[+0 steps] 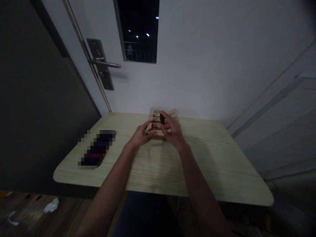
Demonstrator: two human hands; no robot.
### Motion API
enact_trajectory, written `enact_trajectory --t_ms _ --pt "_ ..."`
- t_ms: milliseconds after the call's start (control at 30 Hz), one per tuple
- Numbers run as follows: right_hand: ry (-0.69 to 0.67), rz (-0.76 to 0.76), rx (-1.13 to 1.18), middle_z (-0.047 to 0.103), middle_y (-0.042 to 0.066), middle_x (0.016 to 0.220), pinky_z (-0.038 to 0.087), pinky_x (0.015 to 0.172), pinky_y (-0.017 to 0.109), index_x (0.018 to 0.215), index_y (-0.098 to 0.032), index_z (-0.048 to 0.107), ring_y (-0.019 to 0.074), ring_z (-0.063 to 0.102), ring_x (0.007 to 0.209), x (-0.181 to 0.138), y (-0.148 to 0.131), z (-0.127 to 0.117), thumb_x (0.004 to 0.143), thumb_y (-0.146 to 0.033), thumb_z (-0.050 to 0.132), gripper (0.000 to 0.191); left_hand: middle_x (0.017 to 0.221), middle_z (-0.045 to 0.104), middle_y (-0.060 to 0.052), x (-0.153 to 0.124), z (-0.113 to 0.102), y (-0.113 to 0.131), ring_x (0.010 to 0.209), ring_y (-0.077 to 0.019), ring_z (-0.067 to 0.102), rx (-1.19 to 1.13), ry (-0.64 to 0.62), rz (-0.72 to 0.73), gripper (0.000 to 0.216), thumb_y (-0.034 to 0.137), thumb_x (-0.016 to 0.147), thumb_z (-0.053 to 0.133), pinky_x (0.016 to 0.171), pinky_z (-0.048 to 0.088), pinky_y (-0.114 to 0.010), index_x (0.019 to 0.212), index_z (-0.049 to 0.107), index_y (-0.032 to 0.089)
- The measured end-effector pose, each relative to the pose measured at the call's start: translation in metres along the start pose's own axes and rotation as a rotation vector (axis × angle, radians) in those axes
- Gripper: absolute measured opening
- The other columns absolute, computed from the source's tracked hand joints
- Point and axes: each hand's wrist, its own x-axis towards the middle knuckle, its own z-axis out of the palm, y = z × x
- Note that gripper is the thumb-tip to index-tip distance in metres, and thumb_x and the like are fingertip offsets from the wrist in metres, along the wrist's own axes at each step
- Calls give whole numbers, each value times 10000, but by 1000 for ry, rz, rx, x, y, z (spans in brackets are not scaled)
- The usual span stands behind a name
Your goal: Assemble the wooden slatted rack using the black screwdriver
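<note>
A small pale wooden slatted frame [160,132] rests near the back edge of the table, with dark marks or holes along its slats. My left hand [141,135] is closed on its front left corner, thumb along the front bar. Over the frame's right side curls my right hand [174,131], its fingers and thumb around a small black object [162,118]; its exact kind is too dark to tell. This object stands against or just above the slats, and whether it touches them is unclear. The right hand covers part of the frame.
The light wood-grain table [158,171] has rounded front corners. A blurred-out dark flat object [98,148] lies on its left side. Behind stands a white door [197,65] with a metal lever handle [106,63] and a dark window [139,33]. Crumpled white paper [51,205] is on the floor.
</note>
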Motion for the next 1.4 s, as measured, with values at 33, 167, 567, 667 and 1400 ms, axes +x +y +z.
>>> enact_trajectory --t_ms 33,167,567,667,1400 --pt "-9 3 24 542 11 1334 547 919 409 1360 -362 409 202 582 1106 0 0 -1 910 -323 455 454 939 639 -62 0 0 1 850 -178 572 -6 1 2 305 305 735 675 790 450 -297 972 584 135" --pt "-23 70 115 517 20 1362 573 873 401 1352 -346 419 195 608 1057 -1 -1 -5 915 -350 440 437 913 628 -54 0 -1 5 828 -167 563 -22 -1 -1 288 298 729 682 769 453 -285 942 580 133" --pt "79 121 120 575 38 1233 592 715 330 1261 -325 499 180 609 912 0 1 3 836 -342 579 433 914 634 -45 0 -1 4 838 -172 574 21 -1 9 309 321 733 682 765 451 -282 958 574 138" --pt "104 120 83 584 37 1193 586 733 348 1240 -329 497 183 607 906 -1 1 6 827 -329 589 423 945 643 -56 0 -1 4 866 -182 581 38 3 8 314 309 734 679 797 451 -298 975 581 134" --pt "61 -18 -20 545 11 1326 546 914 385 1357 -359 409 196 550 1170 -5 2 11 914 -319 451 447 927 630 -54 1 -1 1 863 -182 571 36 -4 25 326 328 739 664 811 443 -313 989 567 142"
